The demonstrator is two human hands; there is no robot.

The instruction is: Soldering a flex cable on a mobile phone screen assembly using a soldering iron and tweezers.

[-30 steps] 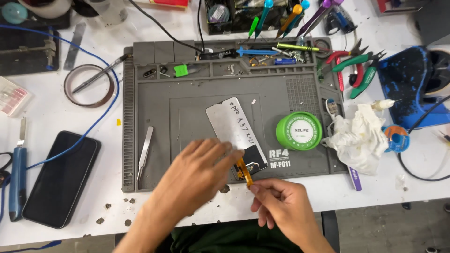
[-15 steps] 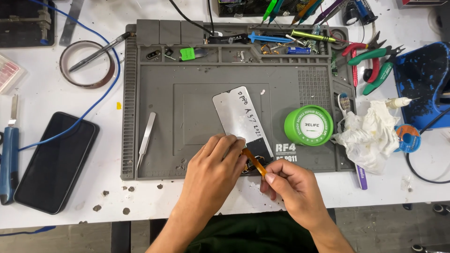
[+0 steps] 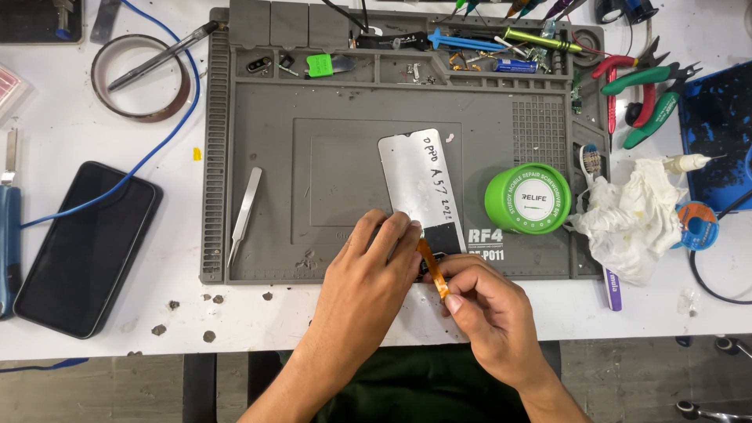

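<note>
Grey mat (image 3: 345, 168): two hands, one screen panel (image 3: 423, 184), one orange ribbon (image 3: 433, 270).

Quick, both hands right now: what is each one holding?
Left hand: fingers pressed down on the lower end of the silver phone panel.
Right hand: closed, pinching the orange ribbon strip.

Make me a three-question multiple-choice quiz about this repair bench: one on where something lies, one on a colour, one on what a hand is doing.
1. Where do the metal tweezers lie?
A. on the grey mat, left part
B. on the black phone
C. in the tissue

2. What colour is the round tub?
A. red
B. green
C. yellow

3. What does the right hand pinch?
A. pliers
B. nothing
C. orange flex strip

Answers: A, they rest on the mat left of the screen panel; B, lid and side are green; C, fingertips close on the strip's end.
</note>
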